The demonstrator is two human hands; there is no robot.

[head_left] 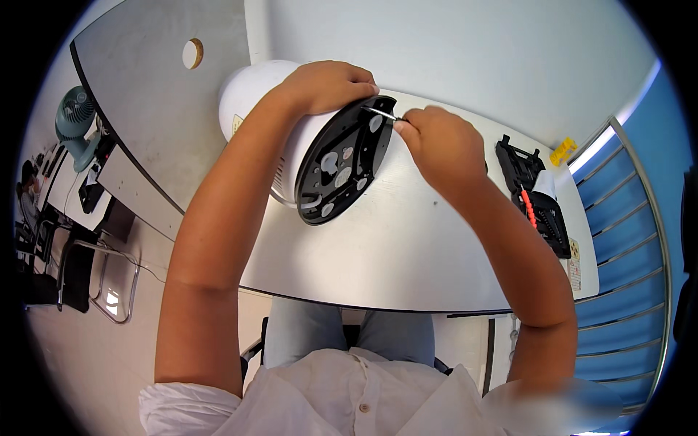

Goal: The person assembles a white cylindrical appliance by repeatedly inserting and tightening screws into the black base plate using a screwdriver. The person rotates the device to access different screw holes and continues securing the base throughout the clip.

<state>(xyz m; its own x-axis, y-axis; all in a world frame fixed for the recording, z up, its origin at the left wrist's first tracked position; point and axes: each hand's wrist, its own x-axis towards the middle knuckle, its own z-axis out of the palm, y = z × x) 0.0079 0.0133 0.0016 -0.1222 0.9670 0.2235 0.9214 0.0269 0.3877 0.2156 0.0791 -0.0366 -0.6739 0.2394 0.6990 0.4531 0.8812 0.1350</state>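
Observation:
A white, rounded household appliance (254, 83) lies on its side on the white table (378, 269), its black base (337, 171) turned toward the right. Round pale pads and recesses show on that base. My left hand (327, 87) grips the appliance from above, with fingertips at the upper rim of the base. In my closed right hand (445, 142) is a screwdriver (382, 113); its metal shaft points left and its tip meets the upper part of the base. Most of the screwdriver's handle is hidden inside my fist.
On the table's right side lies an open black tool case (534, 196) with a red-orange tool (528, 208). A yellow object (563, 151) stands behind it. A metal railing (640, 189) borders the right. A grey panel (156, 94) and a green fan (75, 120) are at left.

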